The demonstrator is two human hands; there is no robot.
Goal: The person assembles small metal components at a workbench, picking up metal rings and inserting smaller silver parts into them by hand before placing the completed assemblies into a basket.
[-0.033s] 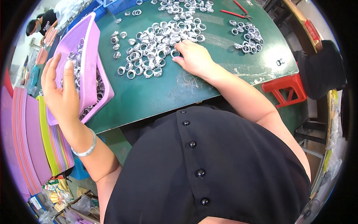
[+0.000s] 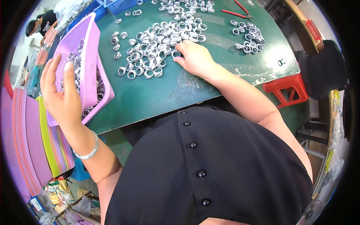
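Rings (image 2: 159, 38), silver-coloured and loosely heaped, lie on the green desk (image 2: 138, 99) beyond the person's black shirt (image 2: 161, 157). Nearest on the left, a stack of coloured baskets (image 2: 32, 138) stands beside the desk. Just past it, the left hand (image 2: 62, 93), with a pale bangle (image 2: 89, 152) on its wrist, is spread wide and nothing shows in it. It is in front of a tilted purple basket (image 2: 90, 67) with more rings (image 2: 77, 59) inside, set over a lower basket (image 2: 108, 90); whether the thumb touches anything there, I cannot tell.

Across the desk, the right hand (image 2: 195, 58) is at the heap's near right edge. Its thumb and forefinger are narrowly parted, with one ring (image 2: 173, 53) at their tips; whether it is gripped is not clear. The heap lies ahead and to the left of this hand, clearly the nearer of the two. Its long axis slants from near left to far right, and the tilted purple basket stands between it and the left hand.

Farther off on the right, a smaller cluster of rings (image 2: 253, 33) lies apart, with red-handled pliers (image 2: 246, 15) beyond. Blue bins (image 2: 123, 3) stand at the far left.
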